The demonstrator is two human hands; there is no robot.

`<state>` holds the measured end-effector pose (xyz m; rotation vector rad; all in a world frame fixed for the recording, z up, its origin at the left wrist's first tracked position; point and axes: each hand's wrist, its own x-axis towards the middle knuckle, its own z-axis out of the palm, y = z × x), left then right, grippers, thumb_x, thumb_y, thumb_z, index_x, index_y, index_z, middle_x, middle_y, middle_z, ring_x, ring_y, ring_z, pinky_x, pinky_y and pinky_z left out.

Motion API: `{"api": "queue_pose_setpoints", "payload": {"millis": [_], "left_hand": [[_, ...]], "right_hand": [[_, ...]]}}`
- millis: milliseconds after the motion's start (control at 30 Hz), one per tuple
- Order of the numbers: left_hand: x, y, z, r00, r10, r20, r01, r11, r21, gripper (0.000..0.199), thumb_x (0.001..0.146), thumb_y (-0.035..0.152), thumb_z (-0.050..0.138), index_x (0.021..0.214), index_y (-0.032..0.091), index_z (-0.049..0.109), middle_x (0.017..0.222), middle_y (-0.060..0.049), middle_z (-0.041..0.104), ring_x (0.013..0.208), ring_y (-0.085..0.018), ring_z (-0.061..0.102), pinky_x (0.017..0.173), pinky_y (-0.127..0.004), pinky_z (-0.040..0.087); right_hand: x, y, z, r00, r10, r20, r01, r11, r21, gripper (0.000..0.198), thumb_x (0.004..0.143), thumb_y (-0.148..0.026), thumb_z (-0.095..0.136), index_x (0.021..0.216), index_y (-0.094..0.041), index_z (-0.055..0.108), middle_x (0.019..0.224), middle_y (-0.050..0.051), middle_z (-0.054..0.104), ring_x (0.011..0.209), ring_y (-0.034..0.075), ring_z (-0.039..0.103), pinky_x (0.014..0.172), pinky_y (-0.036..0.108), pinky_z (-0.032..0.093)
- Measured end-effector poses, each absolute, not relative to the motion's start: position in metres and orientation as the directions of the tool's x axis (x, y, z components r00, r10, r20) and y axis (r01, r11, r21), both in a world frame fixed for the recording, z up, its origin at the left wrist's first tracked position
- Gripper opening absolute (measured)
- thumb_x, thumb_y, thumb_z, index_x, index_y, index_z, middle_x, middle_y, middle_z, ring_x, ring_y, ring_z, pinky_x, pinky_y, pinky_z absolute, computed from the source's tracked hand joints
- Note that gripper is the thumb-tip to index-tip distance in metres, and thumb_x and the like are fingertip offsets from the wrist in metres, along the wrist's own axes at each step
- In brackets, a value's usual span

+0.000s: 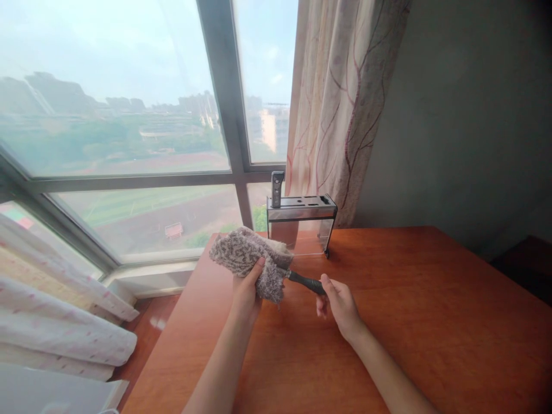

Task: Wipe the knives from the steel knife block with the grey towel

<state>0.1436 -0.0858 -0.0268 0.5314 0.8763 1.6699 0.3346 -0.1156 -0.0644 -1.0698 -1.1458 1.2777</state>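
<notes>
My left hand (250,287) is closed round a fluffy grey-and-white patterned cloth (241,253), thumb on top. The cloth is folded over the front part of a tool with a black ribbed handle (304,282). What that front part looks like is hidden, so I cannot tell the tool's kind. My right hand (342,305) grips the handle's rear end, to the right of the cloth. Both hands are raised over the table. Just beyond them stands a clear-sided knife block (302,210) with a slotted silver top. A dark riveted handle (277,190) sticks up from its left end.
The reddish-brown wooden table (409,322) spreads under my arms and to the right. Large windows (116,115) rise at the left and behind. A patterned curtain (340,98) hangs behind the block; another curtain (64,328) bulges at the lower left. A grey wall (466,126) stands at right.
</notes>
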Motion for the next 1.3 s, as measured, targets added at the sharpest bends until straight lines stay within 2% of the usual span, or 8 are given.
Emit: {"api": "queue_pose_setpoints", "payload": {"millis": [300, 433, 533, 600, 700, 833, 1033, 1300], "left_hand": [[0.126, -0.078, -0.024, -0.343, 0.930, -0.135, -0.743, -0.181, 0.644, 0.025, 0.070, 0.021, 0.072, 0.093, 0.012, 0.065, 0.078, -0.004, 0.071, 0.066, -0.017, 0.068, 0.062, -0.027, 0.058], [0.120, -0.073, -0.023, -0.377, 0.908, -0.183, -0.816, -0.233, 0.529, 0.014, 0.080, 0.022, 0.062, 0.090, 0.013, 0.066, 0.079, -0.002, 0.071, 0.065, -0.014, 0.067, 0.066, -0.025, 0.057], [0.122, -0.071, -0.026, -0.360, 0.909, -0.209, -0.841, -0.220, 0.494, 0.016, 0.086, 0.023, 0.056, 0.093, 0.014, 0.066, 0.081, -0.003, 0.071, 0.066, -0.013, 0.067, 0.069, -0.025, 0.057], [0.130, -0.072, -0.030, -0.353, 0.904, -0.240, -0.840, -0.193, 0.507, 0.016, 0.085, 0.022, 0.057, 0.097, 0.015, 0.066, 0.083, -0.004, 0.071, 0.071, -0.014, 0.068, 0.071, -0.026, 0.057], [0.144, -0.075, -0.038, -0.345, 0.899, -0.270, -0.819, -0.147, 0.555, 0.021, 0.080, 0.018, 0.064, 0.101, 0.016, 0.065, 0.090, -0.006, 0.072, 0.079, -0.016, 0.069, 0.073, -0.027, 0.057], [0.153, -0.078, -0.043, -0.294, 0.911, -0.288, -0.811, -0.078, 0.579, 0.026, 0.077, 0.018, 0.069, 0.102, 0.014, 0.064, 0.091, -0.007, 0.071, 0.077, -0.018, 0.069, 0.071, -0.028, 0.058], [0.148, -0.077, -0.037, -0.334, 0.919, -0.211, -0.770, -0.137, 0.624, 0.028, 0.076, 0.016, 0.069, 0.104, 0.014, 0.064, 0.096, -0.008, 0.071, 0.083, -0.020, 0.069, 0.072, -0.030, 0.059], [0.135, -0.074, -0.030, -0.457, 0.862, -0.217, -0.751, -0.244, 0.614, 0.021, 0.081, 0.023, 0.064, 0.101, 0.014, 0.065, 0.092, -0.006, 0.070, 0.079, -0.016, 0.068, 0.072, -0.026, 0.057]], "right_hand": [[0.346, -0.114, -0.062, 0.036, 0.994, 0.103, -0.123, 0.107, -0.987, 0.045, 0.089, -0.051, 0.046, 0.064, -0.016, 0.057, 0.053, 0.002, 0.059, 0.043, 0.011, 0.051, 0.039, 0.021, 0.034], [0.352, -0.113, -0.061, 0.066, 0.978, 0.198, -0.031, 0.201, -0.979, 0.028, 0.088, -0.043, 0.053, 0.084, -0.017, 0.066, 0.064, 0.002, 0.065, 0.053, 0.013, 0.057, 0.046, 0.022, 0.040], [0.352, -0.112, -0.063, 0.062, 0.954, 0.294, 0.062, 0.290, -0.955, 0.022, 0.082, -0.034, 0.063, 0.100, -0.022, 0.066, 0.088, 0.005, 0.069, 0.074, 0.018, 0.064, 0.056, 0.024, 0.048], [0.349, -0.111, -0.065, 0.024, 0.919, 0.394, 0.102, 0.390, -0.915, 0.017, 0.079, -0.028, 0.066, 0.096, -0.024, 0.068, 0.102, 0.006, 0.066, 0.091, 0.021, 0.063, 0.069, 0.028, 0.051], [0.345, -0.111, -0.067, -0.015, 0.873, 0.488, 0.132, 0.485, -0.864, 0.007, 0.079, -0.023, 0.065, 0.086, -0.024, 0.069, 0.104, 0.006, 0.065, 0.100, 0.022, 0.061, 0.082, 0.033, 0.050], [0.343, -0.113, -0.067, 0.040, 0.907, 0.419, 0.186, 0.405, -0.895, 0.016, 0.079, -0.028, 0.066, 0.094, -0.023, 0.068, 0.098, 0.006, 0.068, 0.089, 0.022, 0.064, 0.080, 0.033, 0.051], [0.341, -0.118, -0.064, 0.015, 0.983, 0.182, 0.071, 0.180, -0.981, 0.036, 0.088, -0.047, 0.048, 0.079, -0.017, 0.065, 0.053, 0.002, 0.062, 0.042, 0.013, 0.054, 0.041, 0.022, 0.040], [0.353, -0.116, -0.058, 0.100, 0.979, 0.180, 0.049, 0.175, -0.983, 0.037, 0.089, -0.048, 0.047, 0.078, -0.017, 0.064, 0.049, 0.000, 0.057, 0.041, 0.012, 0.050, 0.040, 0.022, 0.037]]}}
